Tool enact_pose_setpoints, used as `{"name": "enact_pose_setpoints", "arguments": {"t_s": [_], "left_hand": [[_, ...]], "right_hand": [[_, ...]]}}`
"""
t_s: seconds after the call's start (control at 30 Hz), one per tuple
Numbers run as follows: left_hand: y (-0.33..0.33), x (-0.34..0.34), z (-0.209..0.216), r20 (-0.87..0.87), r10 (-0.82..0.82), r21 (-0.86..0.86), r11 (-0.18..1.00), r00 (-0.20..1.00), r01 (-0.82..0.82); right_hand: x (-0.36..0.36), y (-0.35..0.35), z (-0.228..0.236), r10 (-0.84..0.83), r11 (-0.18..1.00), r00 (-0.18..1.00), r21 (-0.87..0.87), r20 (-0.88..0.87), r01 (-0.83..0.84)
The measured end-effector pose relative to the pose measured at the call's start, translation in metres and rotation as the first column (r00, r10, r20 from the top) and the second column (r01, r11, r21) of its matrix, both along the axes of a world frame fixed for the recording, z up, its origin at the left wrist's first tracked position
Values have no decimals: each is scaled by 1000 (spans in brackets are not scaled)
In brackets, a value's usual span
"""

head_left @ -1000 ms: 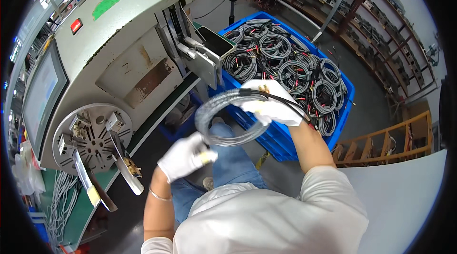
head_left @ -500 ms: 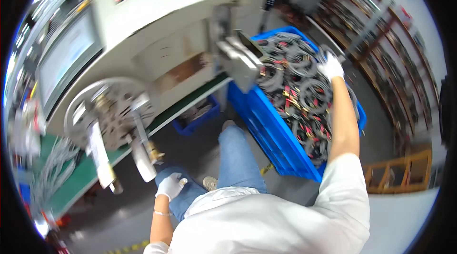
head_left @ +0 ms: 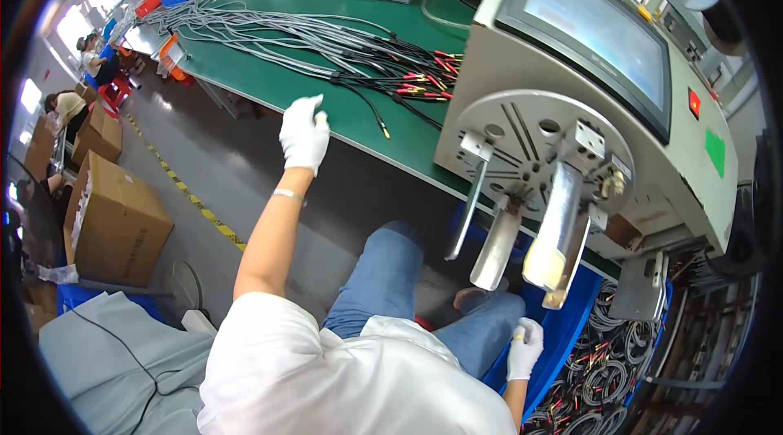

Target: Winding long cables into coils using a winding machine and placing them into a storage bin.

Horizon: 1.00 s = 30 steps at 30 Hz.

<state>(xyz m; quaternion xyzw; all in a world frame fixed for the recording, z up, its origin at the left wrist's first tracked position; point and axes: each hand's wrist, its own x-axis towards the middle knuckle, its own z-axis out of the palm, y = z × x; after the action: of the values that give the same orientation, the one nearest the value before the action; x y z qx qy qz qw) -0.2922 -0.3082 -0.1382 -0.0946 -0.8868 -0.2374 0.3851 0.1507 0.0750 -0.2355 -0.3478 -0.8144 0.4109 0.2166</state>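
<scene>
A: Where are your hands?

B: Your left grip (head_left: 304, 137) is by the front edge of the counter (head_left: 261, 80), left of the middle of the frame; its fingers stand apart and nothing shows in it. Your right grip (head_left: 526, 349) is at lower right, near the blue crate (head_left: 565, 330). Its fingers look curled, but I can't tell whether it holds anything.

A: And the cables (head_left: 314, 47)?

B: They lie spread across the green counter, from upper left to upper middle, with their red plugs (head_left: 420, 92) bunched beside the machine (head_left: 689, 178). Your left grip looks apart from them.

A: What could go wrong for you?

B: Tangling, I'd judge. The cables cross one another, so tugging one could drag its neighbours along, and a snag among the plugs could strain the ends. One loose tip (head_left: 386, 134) lies near the counter's front edge; a stray brush could push it over.

A: Anything on your other side?

B: The metal arms (head_left: 494, 251) on the round disc (head_left: 526, 162) stick out toward you, right of the middle. Lift your right grip without looking and you could knock it against them. Below, heaped coils (head_left: 603, 382) in the crate could catch your fingers.
</scene>
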Motion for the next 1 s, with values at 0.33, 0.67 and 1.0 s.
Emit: {"name": "enact_pose_setpoints", "arguments": {"t_s": [0.33, 0.67, 1.0], "left_hand": [[0, -141, 17, 87, 77, -497, 867, 993, -23], [-8, -159, 41, -23, 12, -302, 953, 1000, -18], [27, -58, 272, -667, -127, -120, 991, 735, 62]], "right_hand": [[-16, -18, 11, 52, 984, 990, -178, 131, -28], [-26, -44, 27, 175, 971, 977, -186, 123, -151], [-25, -23, 28, 95, 978, 992, -194, 86, -76]]}}
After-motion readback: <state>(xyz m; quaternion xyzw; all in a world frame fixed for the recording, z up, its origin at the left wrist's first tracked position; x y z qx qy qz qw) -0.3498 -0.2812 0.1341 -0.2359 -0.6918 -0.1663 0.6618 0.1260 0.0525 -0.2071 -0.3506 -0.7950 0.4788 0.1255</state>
